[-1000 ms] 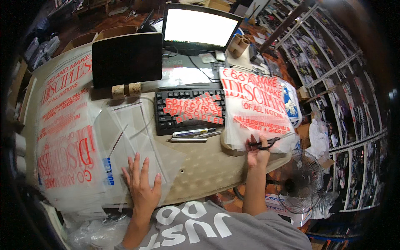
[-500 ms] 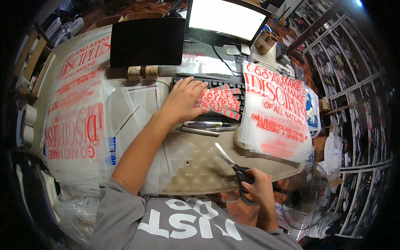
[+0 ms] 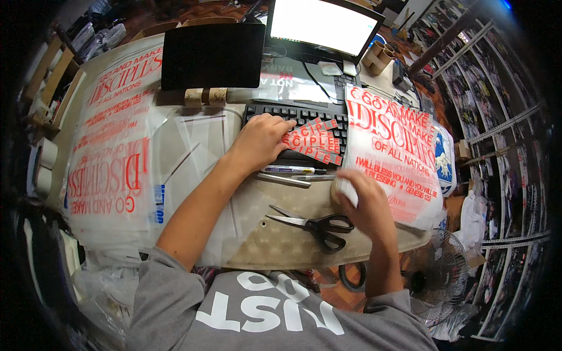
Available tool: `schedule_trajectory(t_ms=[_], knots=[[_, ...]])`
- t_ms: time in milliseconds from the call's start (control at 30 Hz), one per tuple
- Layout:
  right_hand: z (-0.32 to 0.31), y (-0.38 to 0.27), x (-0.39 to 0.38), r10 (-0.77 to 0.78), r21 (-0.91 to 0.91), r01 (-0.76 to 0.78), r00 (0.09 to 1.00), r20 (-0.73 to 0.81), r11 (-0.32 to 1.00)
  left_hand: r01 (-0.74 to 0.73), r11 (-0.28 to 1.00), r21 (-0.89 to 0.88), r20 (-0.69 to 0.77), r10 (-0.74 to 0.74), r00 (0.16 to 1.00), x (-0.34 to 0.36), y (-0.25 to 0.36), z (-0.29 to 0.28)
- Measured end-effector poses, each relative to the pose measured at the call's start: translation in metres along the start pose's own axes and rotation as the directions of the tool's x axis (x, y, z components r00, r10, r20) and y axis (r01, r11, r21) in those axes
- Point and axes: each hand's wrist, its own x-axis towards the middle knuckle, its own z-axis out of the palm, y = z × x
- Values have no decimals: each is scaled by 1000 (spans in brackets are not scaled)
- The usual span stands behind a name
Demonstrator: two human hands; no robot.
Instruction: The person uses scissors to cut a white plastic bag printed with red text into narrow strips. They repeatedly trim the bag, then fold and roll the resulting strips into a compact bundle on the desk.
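My left hand (image 3: 263,138) is over the black keyboard (image 3: 272,111), its fingers closed on the left ends of several red-and-pale lettered strips (image 3: 316,145). The strips fan out to the right across the keys. Slightly blurred, my right hand (image 3: 372,205) is at the lower left corner of a stack of clear sheets with red lettering (image 3: 392,152). Its thumb and fingers are apart around a pale rounded edge, and I see nothing held. Black-handled scissors (image 3: 321,227) lie on the table with their blades parted, pointing left.
Pens (image 3: 293,171) and a silver cutter (image 3: 284,179) lie below the keyboard. More red-lettered clear sheets (image 3: 105,175) cover the table's left side. A dark panel (image 3: 212,57) and a lit monitor (image 3: 323,29) stand behind. A fan (image 3: 436,278) is at lower right, beside tall shelves (image 3: 497,146).
My right hand has let go of the scissors, which now lie on the table, and has moved up to the stack's edge. My left hand has drawn its fingers in over the strips.
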Motion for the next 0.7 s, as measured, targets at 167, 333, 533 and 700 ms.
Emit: schedule_trajectory(t_ms=[167,333,533,700], knots=[[32,18,96,-343,-143,329,936,-84,933,85,990,-111,66,-78,995,0,-3,0],[39,25,128,-330,-189,341,940,88,921,99,965,-242,77,-82,994,4,-7,-2],[30,12,120,-213,-134,243,955,206,961,181,960,-212,110,-161,981,-8,-2,-13],[43,17,92,-338,-58,337,941,-24,940,98,987,-123,-3,-99,995,-31,15,-21]])
